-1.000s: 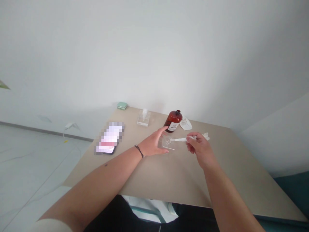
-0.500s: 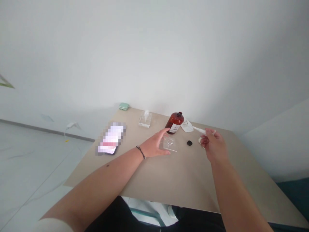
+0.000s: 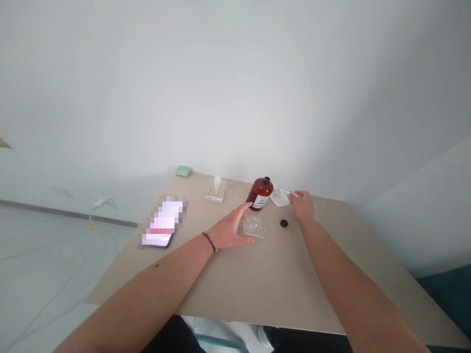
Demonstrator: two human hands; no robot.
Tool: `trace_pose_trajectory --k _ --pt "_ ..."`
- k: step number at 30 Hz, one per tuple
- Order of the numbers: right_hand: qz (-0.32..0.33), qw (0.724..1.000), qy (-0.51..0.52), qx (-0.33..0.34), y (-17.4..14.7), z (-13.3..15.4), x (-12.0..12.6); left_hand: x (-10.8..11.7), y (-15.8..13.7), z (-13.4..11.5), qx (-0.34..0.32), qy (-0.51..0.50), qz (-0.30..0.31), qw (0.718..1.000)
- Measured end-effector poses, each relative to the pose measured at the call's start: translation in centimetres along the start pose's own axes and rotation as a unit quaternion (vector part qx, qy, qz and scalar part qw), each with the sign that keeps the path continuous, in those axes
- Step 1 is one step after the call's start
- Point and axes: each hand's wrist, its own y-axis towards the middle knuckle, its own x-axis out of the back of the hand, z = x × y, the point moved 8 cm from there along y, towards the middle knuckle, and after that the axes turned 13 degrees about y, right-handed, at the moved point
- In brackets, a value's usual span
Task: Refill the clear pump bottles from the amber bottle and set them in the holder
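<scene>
My left hand [image 3: 228, 231] rests low over the table, thumb and fingers spread wide beside a clear, square, glass-like piece [image 3: 258, 230]. Whether it touches this piece, I cannot tell. My right hand [image 3: 303, 206] is at the right end of a crumpled white tissue [image 3: 280, 197], fingers closed on its edge; part of the grip is hidden. Just beyond the left fingertips stands a brown bottle [image 3: 260, 192] with a white label and an uncapped neck. Between the hands a small black cap [image 3: 284, 223] lies on the table.
A phone [image 3: 164, 223] with a lit, blurred screen lies at the left. Farther back are a clear block [image 3: 215, 192] with a white piece on it and a small green case [image 3: 183, 171]. A white wall [image 3: 235, 98] rises behind the beige table [image 3: 257, 284].
My right hand has moved left and away from me, bringing its white strip against the crumpled tissue. My left hand keeps its spread pose by the clear piece. The view has shifted slightly.
</scene>
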Motion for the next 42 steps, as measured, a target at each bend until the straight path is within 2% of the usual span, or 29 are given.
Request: trace_pose_trajectory --k 5,10,21,32,37,42 --pt "0.001 0.990 -0.138 0.002 -0.7 -0.2 -1.2 -0.2 0.0 0.3 0.013 0.003 0.004 1.000" --pt "0.021 0.972 -0.233 -0.003 -1.7 -0.8 -2.3 -0.3 0.0 0.4 0.012 0.011 0.006 1.000" --pt "0.046 0.954 -0.295 -0.013 -2.0 -2.0 -2.2 -0.3 0.0 0.4 0.012 0.002 0.004 1.000" --pt "0.024 0.969 -0.244 -0.006 -2.4 -1.5 -1.4 -0.8 -0.1 1.1 0.018 -0.006 0.010 1.000" --pt "0.027 0.974 -0.195 0.117 -4.5 1.2 -1.7 -0.8 -0.1 0.9 0.017 -0.014 0.014 1.000" --pt "0.089 0.972 0.005 0.219 -7.1 3.3 -4.2 -0.8 -0.2 0.9 0.025 -0.016 0.023 0.999"
